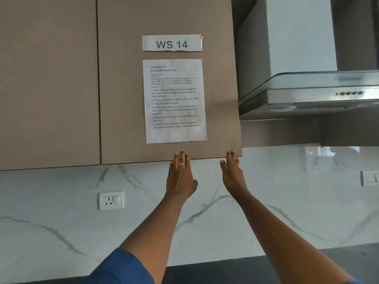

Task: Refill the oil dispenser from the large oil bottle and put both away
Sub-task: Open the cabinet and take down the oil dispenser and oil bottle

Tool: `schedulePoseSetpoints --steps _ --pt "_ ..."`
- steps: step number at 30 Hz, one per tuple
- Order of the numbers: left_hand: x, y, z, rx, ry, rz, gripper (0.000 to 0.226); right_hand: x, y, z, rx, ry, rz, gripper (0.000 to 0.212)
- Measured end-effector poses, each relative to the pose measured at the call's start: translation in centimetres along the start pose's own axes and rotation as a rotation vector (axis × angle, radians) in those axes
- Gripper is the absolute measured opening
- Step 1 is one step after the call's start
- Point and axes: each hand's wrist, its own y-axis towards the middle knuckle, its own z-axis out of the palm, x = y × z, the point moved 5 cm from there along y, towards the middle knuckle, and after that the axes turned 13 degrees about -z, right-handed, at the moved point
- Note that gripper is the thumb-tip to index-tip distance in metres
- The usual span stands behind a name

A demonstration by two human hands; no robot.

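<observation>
Two hands reach up to the bottom edge of one cupboard door (170, 78), and that door serves as the landmark. Left of it hangs a second door (49, 78) of the same brown finish, shut flush beside it. Below and to the left of the door, a white wall socket (111, 200) sits on the marbled wall panel (61, 201). On the door itself a strip reading "WS 14" (171, 43) is taped above a printed instruction sheet (174, 101). The left hand (180, 177), wearing a ring (181, 165), lies flat with fingers together, its tips touching the door's lower edge just under the sheet. The right hand (233, 175) has its grip loosely spread, fingertips at the door's lower right corner; neither hand pinches anything. A blue sleeve (123, 269) shows on the left arm, far below the door. Right of the door hangs a steel cooker hood (307, 95), and lower right a wall switch (370, 178). A dark desk (205, 273) runs beneath. Neither the oil dispenser nor the large bottle is in view.
</observation>
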Motion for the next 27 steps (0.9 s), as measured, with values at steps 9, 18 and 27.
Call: schedulePoseSetpoints --steps 9,18,27 --pt "-6.8 5.7 2.9 -0.177 0.075 0.034 0.106 -7.7 5.3 -3.4 -0.224 0.346 0.127 0.052" --pt "-9.1 7.0 4.0 -0.38 0.501 0.138 0.079 -10.4 5.5 -2.1 -0.444 0.73 0.278 0.029" --pt "-10.4 6.1 2.8 -0.513 0.615 0.195 0.062 -10.1 4.5 -2.7 -0.647 1.11 0.454 0.026"
